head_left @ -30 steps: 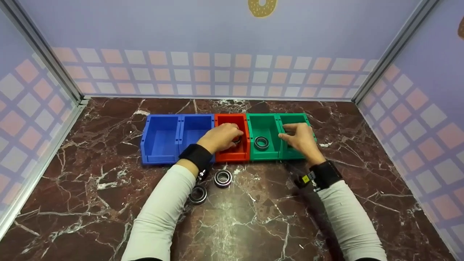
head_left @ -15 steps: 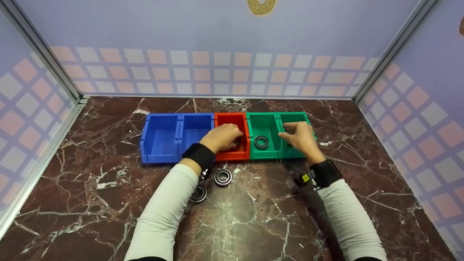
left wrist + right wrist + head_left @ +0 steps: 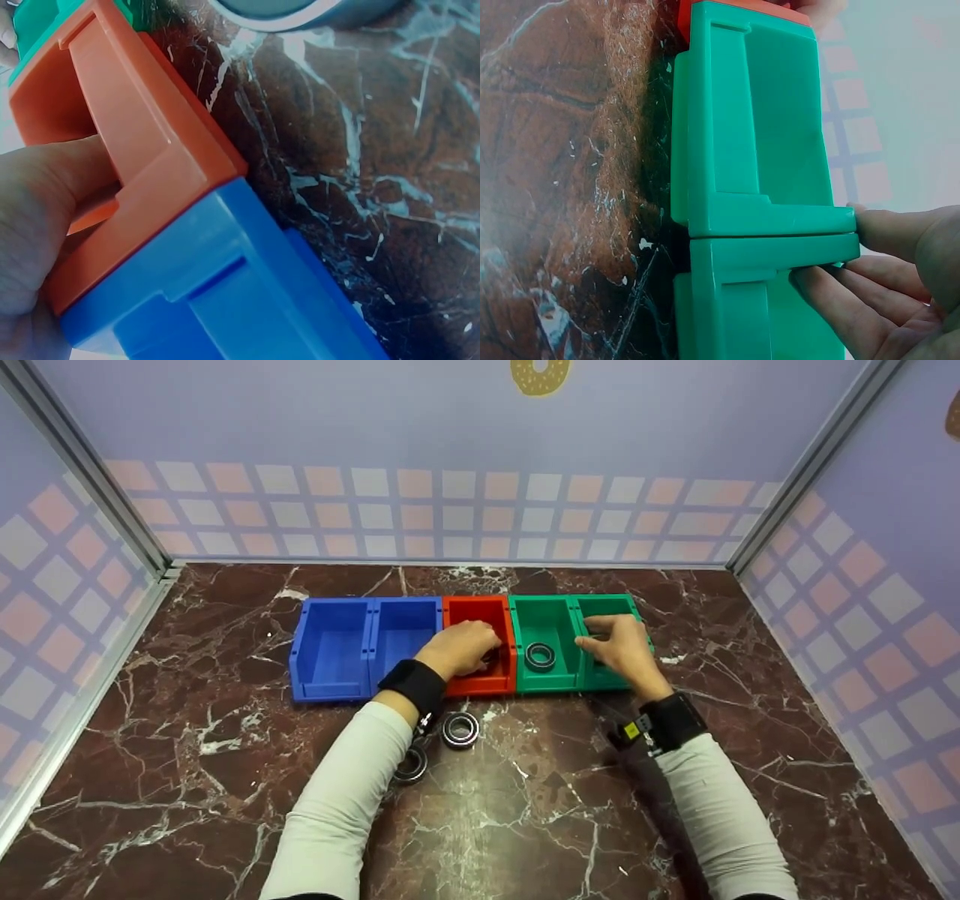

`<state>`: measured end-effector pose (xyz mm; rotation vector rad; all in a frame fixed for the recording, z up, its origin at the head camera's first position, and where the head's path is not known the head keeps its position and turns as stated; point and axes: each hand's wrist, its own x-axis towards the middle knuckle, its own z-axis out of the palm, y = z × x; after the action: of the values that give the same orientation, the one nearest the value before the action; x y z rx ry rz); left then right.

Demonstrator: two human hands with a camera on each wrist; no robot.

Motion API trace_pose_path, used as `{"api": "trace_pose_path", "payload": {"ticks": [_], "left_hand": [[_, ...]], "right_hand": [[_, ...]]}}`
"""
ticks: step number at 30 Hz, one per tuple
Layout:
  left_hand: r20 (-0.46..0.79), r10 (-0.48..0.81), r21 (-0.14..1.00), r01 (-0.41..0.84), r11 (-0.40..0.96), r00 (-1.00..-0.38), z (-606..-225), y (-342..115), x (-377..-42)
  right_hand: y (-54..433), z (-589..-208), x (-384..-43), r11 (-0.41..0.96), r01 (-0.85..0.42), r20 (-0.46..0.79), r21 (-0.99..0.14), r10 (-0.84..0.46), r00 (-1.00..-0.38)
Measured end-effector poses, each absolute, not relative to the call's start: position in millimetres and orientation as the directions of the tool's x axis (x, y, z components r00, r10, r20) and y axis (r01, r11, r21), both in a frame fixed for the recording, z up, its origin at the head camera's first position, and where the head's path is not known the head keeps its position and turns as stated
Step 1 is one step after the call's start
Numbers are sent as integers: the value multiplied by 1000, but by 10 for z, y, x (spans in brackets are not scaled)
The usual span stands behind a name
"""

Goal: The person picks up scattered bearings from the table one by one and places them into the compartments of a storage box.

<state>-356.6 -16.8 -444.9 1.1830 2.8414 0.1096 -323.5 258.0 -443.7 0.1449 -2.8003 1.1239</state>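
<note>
My left hand (image 3: 461,649) reaches down into the red bin (image 3: 480,684), fingers curled around a metal ball bearing (image 3: 490,654) that shows only as a dark edge beneath them. In the left wrist view the thumb (image 3: 82,169) dips behind the bin's front lip; the other fingertips are hidden. My right hand (image 3: 621,651) pinches the adjoining side walls of the two green bins (image 3: 780,223), thumb on one side and fingers inside the right-hand bin. Another bearing (image 3: 529,658) lies in the left green bin.
Two blue bins (image 3: 334,690) adjoin the red one on the left. On the dark marbled table (image 3: 540,810) before the bins lie two bearings, one (image 3: 460,744) near the red bin and another (image 3: 421,771) partly behind the left wrist. Patterned walls (image 3: 465,510) enclose the table.
My left hand has shifted very slightly within the red bin, covering more of the bearing under it. The right hand holds its place on the green bins.
</note>
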Motion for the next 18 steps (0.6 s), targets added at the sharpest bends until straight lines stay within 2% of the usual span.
{"api": "trace_pose_path", "payload": {"ticks": [18], "left_hand": [[-26,712,74,709,702,-702,-4449,-158,-3540]], "right_hand": [[2592,-4439,-3234,715,-102,106,-692,-39,-994]]}}
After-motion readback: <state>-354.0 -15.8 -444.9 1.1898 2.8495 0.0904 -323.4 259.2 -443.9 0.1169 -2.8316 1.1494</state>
